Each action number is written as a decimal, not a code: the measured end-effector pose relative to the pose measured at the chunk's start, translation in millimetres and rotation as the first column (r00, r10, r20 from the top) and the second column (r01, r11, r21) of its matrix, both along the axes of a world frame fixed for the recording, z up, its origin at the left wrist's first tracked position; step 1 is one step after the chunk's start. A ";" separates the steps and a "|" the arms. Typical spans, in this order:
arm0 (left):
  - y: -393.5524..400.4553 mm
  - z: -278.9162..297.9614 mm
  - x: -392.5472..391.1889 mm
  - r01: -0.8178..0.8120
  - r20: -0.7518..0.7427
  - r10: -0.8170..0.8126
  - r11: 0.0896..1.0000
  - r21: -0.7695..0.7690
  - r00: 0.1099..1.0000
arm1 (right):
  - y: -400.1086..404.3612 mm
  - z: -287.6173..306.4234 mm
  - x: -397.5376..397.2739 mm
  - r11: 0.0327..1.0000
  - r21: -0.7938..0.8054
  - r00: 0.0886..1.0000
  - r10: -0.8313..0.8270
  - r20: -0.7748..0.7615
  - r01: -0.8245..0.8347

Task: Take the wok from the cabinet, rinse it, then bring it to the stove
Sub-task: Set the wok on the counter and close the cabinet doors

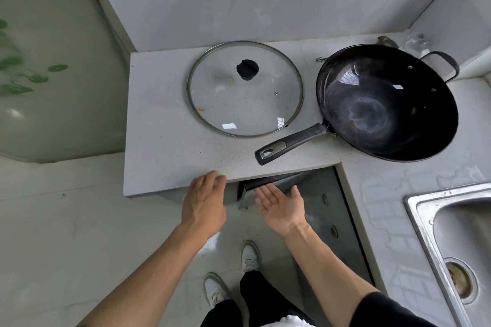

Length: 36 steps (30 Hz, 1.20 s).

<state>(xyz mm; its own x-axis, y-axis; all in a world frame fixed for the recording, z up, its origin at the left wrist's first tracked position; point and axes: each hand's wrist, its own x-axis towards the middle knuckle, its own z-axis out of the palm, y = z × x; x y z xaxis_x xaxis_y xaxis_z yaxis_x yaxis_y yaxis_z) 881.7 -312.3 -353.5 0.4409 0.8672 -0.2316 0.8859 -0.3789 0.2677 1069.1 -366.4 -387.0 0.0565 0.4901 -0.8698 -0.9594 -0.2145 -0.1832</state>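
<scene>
Both hands are empty: the left hand [204, 204] hovers palm down with fingers loosely spread at the near edge of the counter [164, 146], while the right hand [280, 206] lies flat, palm up, over the open cabinet [313, 194] below. With the wok [388, 103] already out, the step in hand is probably rinsing: best grip its long handle [289, 142] firmly and support the far loop before swinging right to the sink [451, 233]. It sits far right of both hands, handle pointing toward them, beside the glass lid [245, 89].
</scene>
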 end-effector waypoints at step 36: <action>20.6 75.2 -9.9 0.105 0.104 -0.082 0.965 -0.239 0.991 | -35.8 108.5 -21.5 0.959 0.283 0.974 -0.051 0.222 -0.014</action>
<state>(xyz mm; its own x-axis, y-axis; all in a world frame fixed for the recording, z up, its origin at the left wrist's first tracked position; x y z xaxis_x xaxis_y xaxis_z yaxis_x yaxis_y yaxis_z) 871.8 -291.7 -278.4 0.5465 0.7437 -0.3850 0.8168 -0.3720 0.4409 1047.6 -402.2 -278.5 0.2457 0.7093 -0.6608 -0.8896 -0.1059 -0.4444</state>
